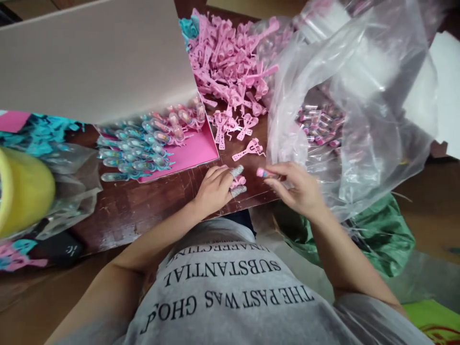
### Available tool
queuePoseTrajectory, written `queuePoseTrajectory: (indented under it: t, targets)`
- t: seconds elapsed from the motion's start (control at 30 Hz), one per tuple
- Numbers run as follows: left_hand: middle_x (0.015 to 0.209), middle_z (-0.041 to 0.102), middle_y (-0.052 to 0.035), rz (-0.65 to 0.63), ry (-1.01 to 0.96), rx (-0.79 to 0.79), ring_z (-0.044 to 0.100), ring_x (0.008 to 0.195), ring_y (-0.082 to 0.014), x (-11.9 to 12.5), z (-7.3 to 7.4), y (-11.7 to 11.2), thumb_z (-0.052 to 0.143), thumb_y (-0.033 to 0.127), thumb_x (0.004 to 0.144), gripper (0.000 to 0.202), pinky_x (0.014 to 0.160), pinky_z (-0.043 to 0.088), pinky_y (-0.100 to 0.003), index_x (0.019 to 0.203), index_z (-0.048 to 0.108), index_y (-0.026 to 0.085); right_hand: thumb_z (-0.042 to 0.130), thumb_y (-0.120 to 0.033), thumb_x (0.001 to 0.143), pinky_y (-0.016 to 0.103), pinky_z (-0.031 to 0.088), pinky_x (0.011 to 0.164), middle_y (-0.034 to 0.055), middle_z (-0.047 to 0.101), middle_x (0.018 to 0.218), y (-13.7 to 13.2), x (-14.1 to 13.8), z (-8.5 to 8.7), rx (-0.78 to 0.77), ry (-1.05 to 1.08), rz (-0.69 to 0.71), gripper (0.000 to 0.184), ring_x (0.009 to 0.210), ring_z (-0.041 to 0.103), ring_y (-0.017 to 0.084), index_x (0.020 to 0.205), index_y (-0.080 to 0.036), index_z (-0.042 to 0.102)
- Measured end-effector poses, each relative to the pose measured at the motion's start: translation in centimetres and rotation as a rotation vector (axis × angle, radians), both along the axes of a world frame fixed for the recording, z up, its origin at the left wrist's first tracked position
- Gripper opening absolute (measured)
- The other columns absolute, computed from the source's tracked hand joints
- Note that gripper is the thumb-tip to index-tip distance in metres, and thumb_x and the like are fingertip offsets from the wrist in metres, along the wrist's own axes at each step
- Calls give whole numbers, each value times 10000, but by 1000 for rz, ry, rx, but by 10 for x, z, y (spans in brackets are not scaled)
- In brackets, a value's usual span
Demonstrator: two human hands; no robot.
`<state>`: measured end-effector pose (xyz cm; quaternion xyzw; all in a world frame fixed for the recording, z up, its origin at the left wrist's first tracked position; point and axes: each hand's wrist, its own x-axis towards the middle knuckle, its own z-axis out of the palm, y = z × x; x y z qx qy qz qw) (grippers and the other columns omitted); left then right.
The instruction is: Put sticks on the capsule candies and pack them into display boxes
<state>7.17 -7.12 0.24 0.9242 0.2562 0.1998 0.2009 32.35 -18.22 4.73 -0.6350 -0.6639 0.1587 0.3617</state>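
My left hand is closed around a pink plastic piece at the table's front edge, with silvery wrapping on two of its fingertips. Just to the right, my right hand pinches a small capsule with a pink end between thumb and fingers; most of it is hidden. The two hands are apart. Beyond them lies a loose pink plastic piece with a ring and a flat tail. Past it rises a big heap of similar pink pieces.
An open pink-lined box holds rows of clear-topped blue and pink pieces. Right of it, a clear plastic bag contains small pink-ended capsules. A yellow bucket and blue plastic pieces stand left. A green sack hangs lower right.
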Motion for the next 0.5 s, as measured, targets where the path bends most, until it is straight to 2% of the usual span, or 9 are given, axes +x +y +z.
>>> queuePoseTrajectory:
  t: [0.07, 0.17, 0.23, 0.3, 0.37, 0.4, 0.43, 0.5]
  targets:
    - [1147, 807, -118, 61, -82, -193, 755, 1087, -260, 1, 14, 0, 663, 501, 1040, 378, 1023, 600, -423, 1235, 701, 179, 672, -374, 1046, 369, 637, 799, 76, 788, 1120, 5, -8, 4, -22, 17, 141, 253, 936, 757, 211, 1277, -280, 713]
    - [1077, 792, -60, 37, -175, -607, 734, 970, -198, 3, 35, 0, 573, 500, 1083, 325, 900, 596, -333, 1144, 703, 208, 677, -317, 1051, 336, 638, 797, 66, 780, 1131, 13, -14, 7, 25, 20, 225, 269, 969, 762, 191, 1315, -273, 696]
    - [1088, 771, -53, -23, -221, -840, 712, 986, -197, 1, 43, 2, 557, 533, 1082, 359, 935, 582, -342, 1165, 686, 208, 673, -310, 1055, 328, 637, 808, 65, 775, 1120, 18, -15, 6, 37, -18, 253, 261, 986, 764, 190, 1310, -262, 700]
    - [1162, 732, -68, -91, -231, -1018, 686, 1043, -224, -3, 44, 5, 633, 596, 1027, 479, 977, 575, -384, 1318, 613, 216, 659, -308, 1062, 325, 635, 798, 75, 774, 1122, 22, -14, 4, 31, -84, 270, 252, 1005, 767, 201, 1301, -248, 708]
    - [1193, 681, -73, -152, -200, -1141, 661, 1020, -230, -9, 42, 7, 760, 619, 932, 731, 927, 585, -390, 1483, 466, 239, 653, -305, 1064, 318, 628, 763, 85, 776, 1117, 24, -13, 3, 44, -121, 260, 252, 979, 767, 206, 1300, -234, 706]
    - [1168, 662, -66, -160, -171, -1165, 645, 972, -214, -12, 39, 7, 792, 600, 910, 789, 873, 584, -369, 1509, 421, 247, 658, -303, 1061, 314, 622, 741, 85, 778, 1109, 25, -11, 4, 55, -117, 239, 255, 938, 762, 201, 1303, -232, 699]
    - [1111, 649, -52, -145, -141, -1164, 621, 900, -187, -15, 37, 8, 777, 571, 929, 739, 805, 571, -335, 1491, 423, 247, 670, -301, 1055, 311, 614, 718, 80, 781, 1093, 25, -10, 5, 68, -100, 214, 259, 888, 753, 193, 1303, -232, 693]
    - [984, 624, -24, -84, -95, -1134, 547, 743, -132, -19, 35, 8, 618, 496, 1039, 446, 678, 514, -275, 1374, 502, 226, 705, -297, 1036, 308, 604, 696, 63, 788, 1058, 25, -7, 8, 86, -55, 194, 264, 819, 736, 179, 1294, -243, 689]
